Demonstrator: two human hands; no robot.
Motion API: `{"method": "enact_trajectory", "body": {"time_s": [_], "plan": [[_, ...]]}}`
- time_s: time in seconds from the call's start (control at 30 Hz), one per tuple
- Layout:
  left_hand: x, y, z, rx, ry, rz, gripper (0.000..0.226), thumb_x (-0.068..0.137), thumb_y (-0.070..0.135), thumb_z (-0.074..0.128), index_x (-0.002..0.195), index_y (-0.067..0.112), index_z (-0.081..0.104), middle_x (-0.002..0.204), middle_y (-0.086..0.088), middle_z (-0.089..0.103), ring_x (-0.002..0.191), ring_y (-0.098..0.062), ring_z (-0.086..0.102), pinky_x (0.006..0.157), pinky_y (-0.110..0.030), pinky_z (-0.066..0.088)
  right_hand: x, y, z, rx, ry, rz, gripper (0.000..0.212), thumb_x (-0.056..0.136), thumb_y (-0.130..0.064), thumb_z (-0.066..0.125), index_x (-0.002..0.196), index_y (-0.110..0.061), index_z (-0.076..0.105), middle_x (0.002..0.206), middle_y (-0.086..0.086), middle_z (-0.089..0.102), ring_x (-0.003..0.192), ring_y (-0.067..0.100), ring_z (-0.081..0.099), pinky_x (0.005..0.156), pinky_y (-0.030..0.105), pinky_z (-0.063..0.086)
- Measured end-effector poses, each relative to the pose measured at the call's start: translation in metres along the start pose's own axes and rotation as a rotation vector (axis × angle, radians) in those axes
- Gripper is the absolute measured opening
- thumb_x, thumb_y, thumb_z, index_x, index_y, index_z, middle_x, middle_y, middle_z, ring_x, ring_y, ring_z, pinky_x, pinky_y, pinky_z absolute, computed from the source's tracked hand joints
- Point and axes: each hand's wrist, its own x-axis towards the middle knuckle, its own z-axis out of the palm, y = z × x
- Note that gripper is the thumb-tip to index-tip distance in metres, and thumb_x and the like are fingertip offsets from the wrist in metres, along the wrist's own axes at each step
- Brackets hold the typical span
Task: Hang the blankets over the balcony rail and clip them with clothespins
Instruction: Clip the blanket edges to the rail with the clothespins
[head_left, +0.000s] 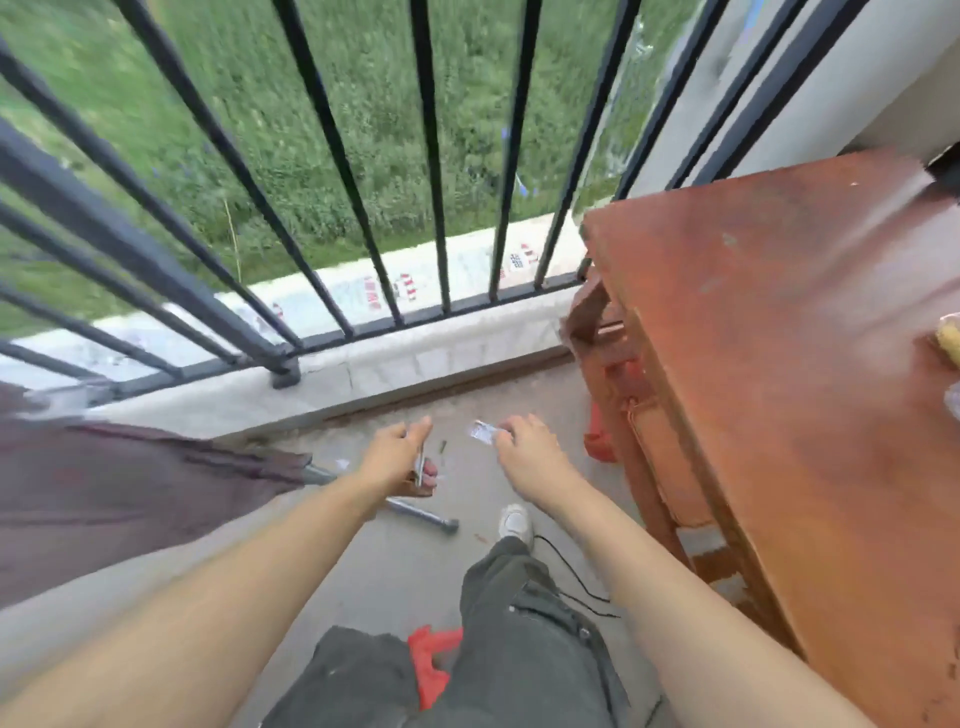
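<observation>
Head view: left hand (400, 449) has its fingers (423, 474) curled round a thin metal pin (420, 462); right hand (524, 441) pinches a pale clip (482, 431). Both hang over the floor (363, 561), near the rail (311, 156). A dark blanket (130, 483) hangs at left. Loosely pinched, a clip could drop or slip out between the bars. No container shows; the wooden surface (779, 338) holds only blurred items at its edge.

Daylit concrete floor (363, 571), red-brown wooden table (779, 364) right, grass (363, 130) beyond.
</observation>
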Motion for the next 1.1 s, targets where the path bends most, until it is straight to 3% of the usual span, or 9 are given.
{"method": "enact_trajectory", "body": {"time_s": [0.07,0.17,0.33,0.5,0.63,0.73,0.83,0.97,1.1], "plan": [[-0.017,-0.037,-0.055,0.024,0.077,0.046,0.034,0.095,0.033,0.046,0.07,0.012,0.044,0.057,-0.01,0.044,0.038,-0.017,0.039,0.037,-0.018,0.039,-0.022,-0.027,0.051,-0.098,-0.074,-0.069,0.026,0.091,-0.019,0.037,0.102,-0.005,0.057,0.109,0.022,0.052,0.114,0.033,0.046,0.084,0.03,0.034],[-0.047,-0.098,-0.141,0.009,0.196,0.097,0.037,0.096,0.033,0.044,0.065,0.013,0.047,0.053,-0.007,0.042,0.037,-0.015,0.035,0.034,-0.015,0.032,-0.057,-0.07,0.138,-0.234,-0.168,-0.19,0.032,0.091,-0.017,0.043,0.119,-0.001,0.046,0.123,0.023,0.047,0.119,0.034,0.042,0.094,0.033,0.033],[-0.114,-0.185,-0.282,-0.471,0.324,-0.094,0.036,0.095,0.024,0.033,0.07,0.007,0.053,0.055,-0.007,0.043,0.044,-0.018,0.036,0.036,-0.015,0.037,-0.123,-0.157,0.261,-0.331,-0.331,-0.412,0.036,0.094,-0.036,0.041,0.116,-0.007,0.042,0.125,0.016,0.055,0.113,0.032,0.053,0.083,0.033,0.04],[-0.148,-0.239,-0.377,-0.662,0.463,-0.114,0.031,0.094,0.02,0.033,0.075,0.01,0.055,0.062,-0.007,0.046,0.05,-0.019,0.041,0.037,-0.016,0.044,-0.154,-0.229,0.339,-0.471,-0.351,-0.58,0.034,0.091,-0.046,0.039,0.11,-0.018,0.044,0.093,0.017,0.07,0.087,0.036,0.065,0.074,0.046,0.052],[-0.16,-0.28,-0.42,-0.863,0.553,-0.103,0.03,0.094,0.028,0.046,0.068,0.015,0.049,0.063,-0.005,0.046,0.049,-0.016,0.041,0.038,-0.017,0.045,-0.156,-0.267,0.394,-0.587,-0.452,-0.604,0.036,0.091,-0.051,0.033,0.11,-0.022,0.042,0.08,0.006,0.068,0.074,0.025,0.068,0.069,0.041,0.054],[-0.163,-0.305,-0.454,-0.895,0.644,-0.11,0.03,0.097,0.031,0.04,0.07,0.017,0.044,0.068,-0.003,0.048,0.051,-0.013,0.041,0.042,-0.016,0.036,-0.151,-0.299,0.434,-0.665,-0.558,-0.623,0.031,0.094,-0.035,0.036,0.117,-0.015,0.041,0.093,0.013,0.065,0.086,0.031,0.064,0.068,0.031,0.044],[-0.162,-0.32,-0.499,-0.942,0.706,-0.13,0.029,0.097,0.032,0.039,0.073,0.017,0.043,0.07,-0.002,0.051,0.05,-0.012,0.04,0.034,-0.011,0.026,-0.134,-0.332,0.476,-0.691,-0.629,-0.695,0.027,0.09,-0.019,0.042,0.117,-0.013,0.042,0.1,0.017,0.065,0.089,0.035,0.064,0.073,0.037,0.048],[-0.17,-0.334,-0.56,-0.866,0.698,-0.139,0.023,0.094,0.035,0.045,0.083,0.015,0.046,0.069,0.0,0.056,0.048,-0.012,0.04,0.036,-0.012,0.024,-0.123,-0.384,0.535,-0.801,-0.774,-0.674,0.027,0.09,-0.023,0.043,0.117,-0.018,0.042,0.1,0.012,0.063,0.085,0.032,0.064,0.072,0.038,0.048],[-0.198,-0.369,-0.624,-0.846,0.816,-0.136,0.021,0.092,0.034,0.048,0.082,0.016,0.05,0.063,0.002,0.053,0.044,-0.011,0.041,0.04,-0.016,0.027,-0.147,-0.441,0.622,-0.909,-0.927,-0.757,0.03,0.091,-0.03,0.043,0.119,-0.018,0.043,0.101,0.008,0.061,0.086,0.03,0.065,0.068,0.034,0.047]]}}
